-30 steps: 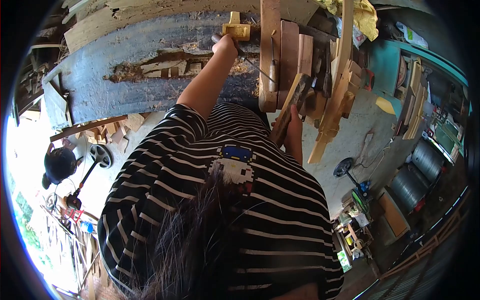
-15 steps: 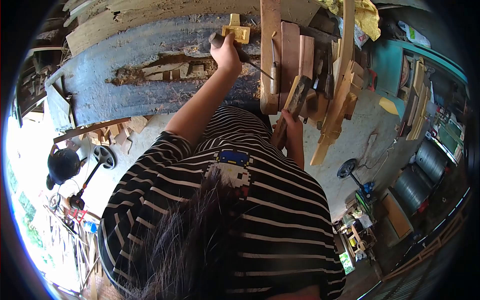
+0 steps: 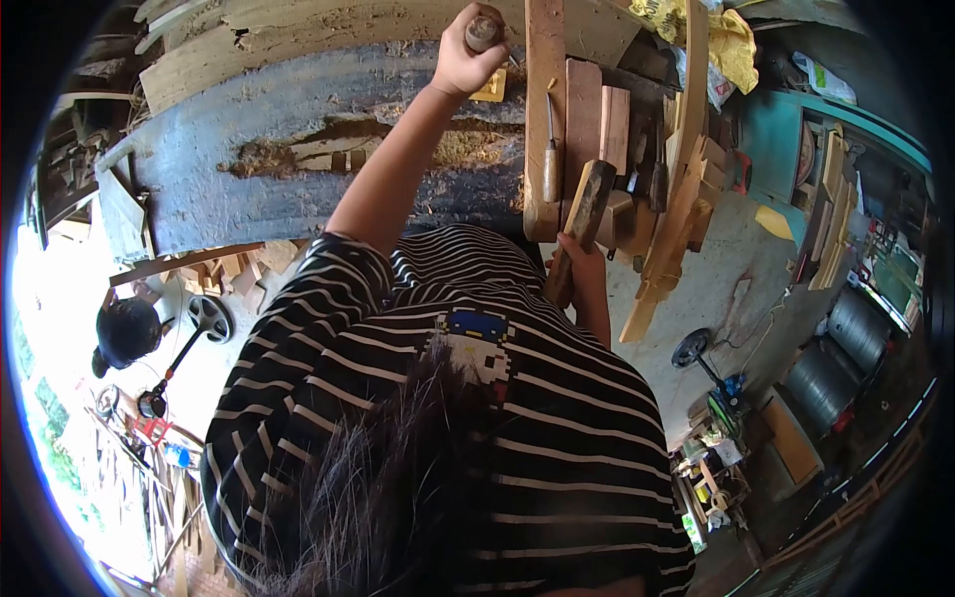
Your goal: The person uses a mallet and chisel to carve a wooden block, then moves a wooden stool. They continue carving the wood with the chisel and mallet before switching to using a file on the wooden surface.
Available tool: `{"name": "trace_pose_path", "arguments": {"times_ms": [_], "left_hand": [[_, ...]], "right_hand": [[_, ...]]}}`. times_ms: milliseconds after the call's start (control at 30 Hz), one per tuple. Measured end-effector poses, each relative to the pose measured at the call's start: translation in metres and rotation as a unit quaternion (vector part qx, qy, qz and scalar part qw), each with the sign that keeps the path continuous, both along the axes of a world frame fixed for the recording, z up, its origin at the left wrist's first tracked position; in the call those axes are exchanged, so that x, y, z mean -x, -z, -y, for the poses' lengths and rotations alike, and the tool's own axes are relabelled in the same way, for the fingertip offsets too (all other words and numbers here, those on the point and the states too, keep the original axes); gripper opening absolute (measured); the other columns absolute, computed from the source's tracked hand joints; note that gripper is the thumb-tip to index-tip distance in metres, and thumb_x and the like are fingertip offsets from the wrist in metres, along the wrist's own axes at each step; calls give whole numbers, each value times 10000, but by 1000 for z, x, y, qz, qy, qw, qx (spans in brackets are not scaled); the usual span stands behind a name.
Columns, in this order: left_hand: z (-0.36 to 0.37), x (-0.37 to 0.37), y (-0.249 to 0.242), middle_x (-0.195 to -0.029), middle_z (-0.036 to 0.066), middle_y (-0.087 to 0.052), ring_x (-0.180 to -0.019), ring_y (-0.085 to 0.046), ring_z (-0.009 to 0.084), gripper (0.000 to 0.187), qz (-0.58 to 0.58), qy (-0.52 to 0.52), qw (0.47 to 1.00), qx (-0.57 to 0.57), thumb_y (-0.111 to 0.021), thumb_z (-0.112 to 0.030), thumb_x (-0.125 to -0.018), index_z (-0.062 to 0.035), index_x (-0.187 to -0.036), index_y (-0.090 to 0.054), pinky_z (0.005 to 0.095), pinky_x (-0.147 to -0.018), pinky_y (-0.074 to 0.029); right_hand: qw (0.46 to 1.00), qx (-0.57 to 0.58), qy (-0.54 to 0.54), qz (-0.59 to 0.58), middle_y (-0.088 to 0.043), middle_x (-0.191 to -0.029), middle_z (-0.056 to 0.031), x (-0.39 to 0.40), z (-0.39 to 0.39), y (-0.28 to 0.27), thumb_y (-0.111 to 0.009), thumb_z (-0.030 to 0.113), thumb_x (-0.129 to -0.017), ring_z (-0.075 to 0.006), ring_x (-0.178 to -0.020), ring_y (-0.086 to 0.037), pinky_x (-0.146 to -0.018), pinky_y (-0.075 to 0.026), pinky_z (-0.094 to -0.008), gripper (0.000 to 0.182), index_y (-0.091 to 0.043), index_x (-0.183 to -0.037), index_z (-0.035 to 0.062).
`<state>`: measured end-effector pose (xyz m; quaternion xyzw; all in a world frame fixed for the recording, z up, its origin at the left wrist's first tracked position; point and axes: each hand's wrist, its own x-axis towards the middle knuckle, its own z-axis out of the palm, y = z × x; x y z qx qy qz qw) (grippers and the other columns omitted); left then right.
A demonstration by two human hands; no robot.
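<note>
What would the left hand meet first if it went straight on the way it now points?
Probably the small yellow wooden block on the blue workbench. The left hand grips a wooden tool handle just above it; depth in this view is uncertain.

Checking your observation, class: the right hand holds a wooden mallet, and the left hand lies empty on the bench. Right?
Not quite. In the head view the left hand grips a round tool handle; the right hand does hold the mallet.
</note>
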<state>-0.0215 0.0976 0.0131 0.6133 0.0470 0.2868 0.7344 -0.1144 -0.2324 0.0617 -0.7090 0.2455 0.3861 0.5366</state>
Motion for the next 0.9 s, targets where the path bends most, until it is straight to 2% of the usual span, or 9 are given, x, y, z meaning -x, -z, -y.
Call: {"name": "trace_pose_path", "arguments": {"times_ms": [67, 133, 233, 300, 367, 467, 533, 700, 900], "left_hand": [[3, 0, 3, -762, 34, -578, -669, -561, 111, 185, -48, -75, 994, -67, -632, -31, -742, -51, -848, -481, 255, -591, -464], [13, 3, 1, -753, 21, -588, -692, -555, 82, 235, -34, -55, 996, 64, -706, -103, -702, -61, -836, -518, 246, -627, -482], [27, 8, -3, -726, 15, -597, -647, -583, 93, 276, -93, -38, 994, 38, -777, -158, -688, -61, -813, -550, 259, -569, -503], [40, 7, -2, -736, 46, -640, -637, -620, 129, 251, -101, -16, 993, -60, -777, -207, -687, -58, -791, -604, 278, -570, -528], [56, 4, -1, -723, 77, -659, -642, -652, 176, 257, -75, -23, 979, -186, -774, -256, -677, -67, -780, -632, 296, -585, -541], [80, -1, -6, -697, 83, -647, -659, -655, 250, 265, -86, -28, 949, -303, -729, -333, -691, -123, -801, -612, 345, -612, -529], [94, -5, 0, -749, 94, -628, -712, -631, 282, 270, -71, -43, 936, -343, -748, -226, -667, -88, -826, -580, 368, -655, -496], [105, -13, 8, -825, 50, -633, -803, -618, 267, 278, -86, -32, 919, -383, -730, -262, -649, -130, -859, -606, 360, -715, -479], [120, -24, -4, -837, 48, -637, -801, -619, 259, 306, -47, -70, 926, -369, -741, -264, -633, -133, -874, -606, 359, -720, -473]], "right_hand": [[1000, 7, -6, 4, -580, -799, -114, 2, 3, 3, -702, 231, -780, -218, -602, -618, -523, -518, -316, 401, -524, -1007, -48], [1000, -2, 4, -8, -580, -803, -113, 2, 5, 7, -702, 218, -777, -221, -623, -621, -539, -519, -318, 397, -520, -1010, -47], [999, -17, 19, -44, -582, -818, -114, 2, 6, 14, -685, 212, -785, -226, -674, -627, -583, -527, -329, 383, -513, -1015, -42], [997, -22, 20, -69, -584, -830, -116, 1, 8, 13, -667, 219, -796, -230, -706, -628, -610, -533, -338, 373, -509, -1015, -39], [963, -121, 162, -180, -588, -860, -123, 0, 11, 4, -606, 269, -831, -242, -767, -625, -661, -548, -373, 363, -517, -1017, -30], [947, -191, 212, -149, -590, -891, -138, -2, 14, -11, -551, 316, -854, -251, -784, -619, -677, -557, -397, 390, -510, -1046, -21], [938, -215, 217, -161, -589, -911, -141, -2, 23, -15, -533, 309, -865, -252, -781, -616, -684, -561, -396, 394, -493, -1079, -19], [885, -272, 288, -245, -584, -901, -141, -8, 34, -22, -481, 293, -916, -241, -715, -591, -566, -516, -336, 326, -478, -1114, 34], [917, -202, 239, -248, -561, -835, -122, -15, 33, -24, -450, 380, -946, -198, -601, -517, -481, -432, -285, 318, -453, -1104, 103]]}}
